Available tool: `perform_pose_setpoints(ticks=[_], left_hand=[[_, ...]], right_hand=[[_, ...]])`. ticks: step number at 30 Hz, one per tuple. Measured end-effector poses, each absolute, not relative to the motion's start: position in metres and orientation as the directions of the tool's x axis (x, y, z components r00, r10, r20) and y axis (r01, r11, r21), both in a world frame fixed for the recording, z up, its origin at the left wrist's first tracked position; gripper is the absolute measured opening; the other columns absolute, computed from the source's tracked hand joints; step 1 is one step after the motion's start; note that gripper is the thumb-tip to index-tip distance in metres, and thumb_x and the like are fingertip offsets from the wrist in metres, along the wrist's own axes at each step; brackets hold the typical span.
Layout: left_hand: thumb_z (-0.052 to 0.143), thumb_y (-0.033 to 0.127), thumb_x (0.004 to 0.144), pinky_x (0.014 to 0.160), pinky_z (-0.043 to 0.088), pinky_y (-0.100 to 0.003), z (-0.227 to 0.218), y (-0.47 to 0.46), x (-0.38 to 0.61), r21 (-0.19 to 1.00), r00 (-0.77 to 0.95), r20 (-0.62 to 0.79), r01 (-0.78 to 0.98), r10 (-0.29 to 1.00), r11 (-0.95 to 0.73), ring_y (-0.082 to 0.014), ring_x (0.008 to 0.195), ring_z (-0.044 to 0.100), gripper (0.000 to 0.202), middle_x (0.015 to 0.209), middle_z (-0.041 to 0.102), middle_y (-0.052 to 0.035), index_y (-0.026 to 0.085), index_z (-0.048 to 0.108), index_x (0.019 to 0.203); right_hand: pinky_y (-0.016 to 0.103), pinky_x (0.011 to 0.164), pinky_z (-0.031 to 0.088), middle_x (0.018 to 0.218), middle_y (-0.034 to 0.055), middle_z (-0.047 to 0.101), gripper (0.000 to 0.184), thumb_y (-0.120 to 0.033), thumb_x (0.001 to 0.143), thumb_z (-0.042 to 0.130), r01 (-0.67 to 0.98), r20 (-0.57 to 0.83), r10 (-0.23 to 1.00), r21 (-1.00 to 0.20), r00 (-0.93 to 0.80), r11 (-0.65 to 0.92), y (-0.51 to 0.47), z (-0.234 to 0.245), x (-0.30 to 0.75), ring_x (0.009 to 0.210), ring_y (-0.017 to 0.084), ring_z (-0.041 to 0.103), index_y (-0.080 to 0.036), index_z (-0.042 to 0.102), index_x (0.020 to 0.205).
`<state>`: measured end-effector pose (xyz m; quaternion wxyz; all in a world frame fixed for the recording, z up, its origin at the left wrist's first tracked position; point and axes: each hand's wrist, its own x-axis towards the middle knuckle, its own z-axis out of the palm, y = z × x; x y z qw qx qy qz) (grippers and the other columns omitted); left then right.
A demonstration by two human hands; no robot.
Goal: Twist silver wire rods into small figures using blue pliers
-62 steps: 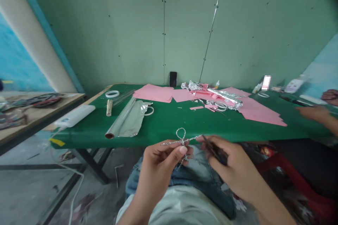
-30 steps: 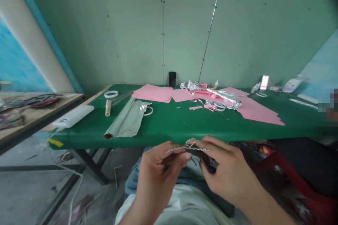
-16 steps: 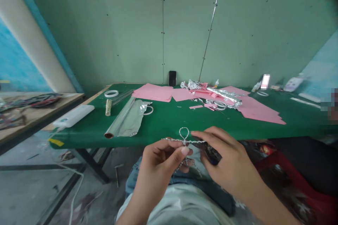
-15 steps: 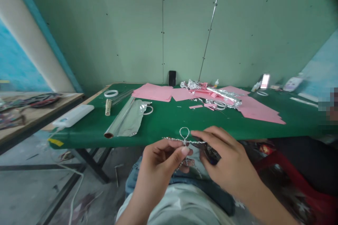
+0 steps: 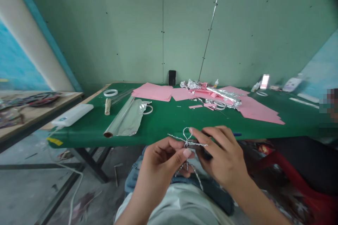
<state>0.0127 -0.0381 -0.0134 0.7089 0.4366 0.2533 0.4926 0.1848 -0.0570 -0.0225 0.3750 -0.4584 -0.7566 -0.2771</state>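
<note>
Between the thumb and fingers of my left hand [image 5: 166, 158] is a small stick figure of twisted silver foil [image 5: 187, 133], with a loop at the top, two arms stretched sideways and legs hanging below. My right hand [image 5: 224, 154] is closed around a dark tool with a blue handle end [image 5: 237, 134], perhaps pliers; my fingers hide most of it. The tool's dark front reaches toward the figure just under its arm. My right index fingertip is at the side of the loop, touching or very close to it.
On the green table [image 5: 163, 119] lie a foil roll [image 5: 124, 119], pink paper sheets [image 5: 153, 92], crumpled foil [image 5: 224, 96], a tape roll [image 5: 110, 92] and a white power bank [image 5: 72, 115]. A phone [image 5: 172, 77] leans on the wall. A red chair [image 5: 287, 175] stands at right.
The foil figure has tilted and shifted slightly right. My right index finger has come to the loop, and the tool has turned, so its blue handle end now shows beyond my right hand.
</note>
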Motion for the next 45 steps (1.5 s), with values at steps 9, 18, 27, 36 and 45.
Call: perform_pose_setpoints(ticks=[9, 18, 27, 36, 45], left_hand=[[0.083, 0.024, 0.072, 0.044, 0.053, -0.016, -0.014, -0.036, 0.014, 0.873, 0.384, 0.089, -0.474, 0.919, 0.114, -0.0082, 0.045, 0.062, 0.022, 0.061, 0.069, 0.0016, 0.013, 0.064, 0.07], [0.083, 0.024, 0.071, 0.045, 0.054, -0.018, -0.014, -0.036, 0.015, 0.883, 0.36, 0.093, -0.46, 0.928, 0.09, -0.008, 0.047, 0.059, 0.022, 0.06, 0.067, 0.0013, 0.013, 0.064, 0.069], [0.084, 0.025, 0.07, 0.044, 0.053, -0.017, -0.014, -0.036, 0.015, 0.877, 0.382, 0.066, -0.463, 0.922, 0.129, -0.0087, 0.044, 0.061, 0.023, 0.059, 0.069, 0.0, 0.013, 0.065, 0.069], [0.083, 0.03, 0.071, 0.051, 0.057, -0.021, -0.015, -0.032, 0.015, 0.891, 0.282, 0.119, -0.453, 0.952, 0.023, -0.0123, 0.049, 0.066, 0.02, 0.063, 0.072, -0.0014, 0.015, 0.071, 0.073], [0.076, 0.019, 0.077, 0.061, 0.054, -0.016, -0.023, -0.034, 0.018, 0.899, 0.053, 0.433, -0.094, 0.9, -0.427, -0.0116, 0.065, 0.069, 0.002, 0.072, 0.075, 0.0, 0.019, 0.074, 0.076]], right_hand=[[0.039, 0.076, 0.052, 0.097, 0.0095, 0.062, 0.042, -0.008, 0.082, 0.059, 0.879, 0.789, 0.526, 0.038, -0.318, 0.475, -0.053, -0.022, 0.186, 0.086, 0.024, 0.053, -0.017, 0.062, 0.123], [0.035, 0.069, 0.051, 0.088, 0.0076, 0.061, 0.035, -0.01, 0.083, 0.059, 0.855, 0.791, 0.522, 0.002, -0.318, 0.518, -0.05, -0.03, 0.188, 0.077, 0.021, 0.053, -0.016, 0.065, 0.117], [0.034, 0.068, 0.05, 0.088, 0.0071, 0.061, 0.036, -0.011, 0.083, 0.058, 0.846, 0.768, 0.536, 0.013, -0.349, 0.532, -0.05, -0.029, 0.19, 0.078, 0.021, 0.055, -0.016, 0.064, 0.118], [0.031, 0.077, 0.052, 0.095, 0.0066, 0.065, 0.025, -0.015, 0.087, 0.058, 0.668, 0.755, 0.641, -0.408, -0.136, 0.622, -0.048, -0.027, 0.185, 0.087, 0.02, 0.063, -0.021, 0.065, 0.111], [0.018, 0.059, 0.047, 0.079, -0.0042, 0.066, 0.005, -0.021, 0.083, 0.066, 0.35, 0.654, 0.694, -0.753, 0.301, 0.558, -0.066, -0.02, 0.149, 0.065, 0.009, 0.061, -0.024, 0.063, 0.084]])
